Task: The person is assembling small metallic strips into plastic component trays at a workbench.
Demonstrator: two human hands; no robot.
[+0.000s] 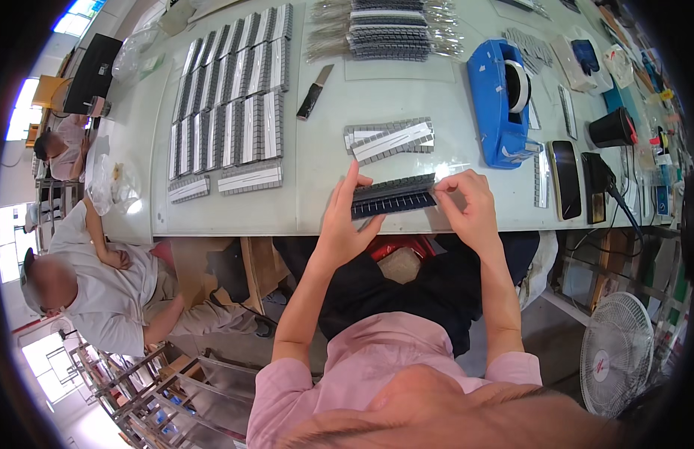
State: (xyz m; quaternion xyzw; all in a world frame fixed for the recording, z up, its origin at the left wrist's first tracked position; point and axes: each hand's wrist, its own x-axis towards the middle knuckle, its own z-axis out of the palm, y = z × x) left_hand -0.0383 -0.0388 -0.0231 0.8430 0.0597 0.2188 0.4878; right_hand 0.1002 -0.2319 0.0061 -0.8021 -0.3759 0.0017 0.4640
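Over the table's front edge I hold a dark ridged strip block in both hands. My left hand is closed round its left end, thumb below and fingers at the back. At the right end, the thumb and fingers of my right hand are pinched together; whether they also hold something small is too fine to see. Just beyond lie two grey ridged strips with white faces, one crossed over the other. A utility knife with its blade out rests farther back.
Many similar strips stand in rows at left. Bundles with thin wire ends lie at the back. On the right are a blue tape dispenser, a phone and a black cup. A fan and a seated person flank me.
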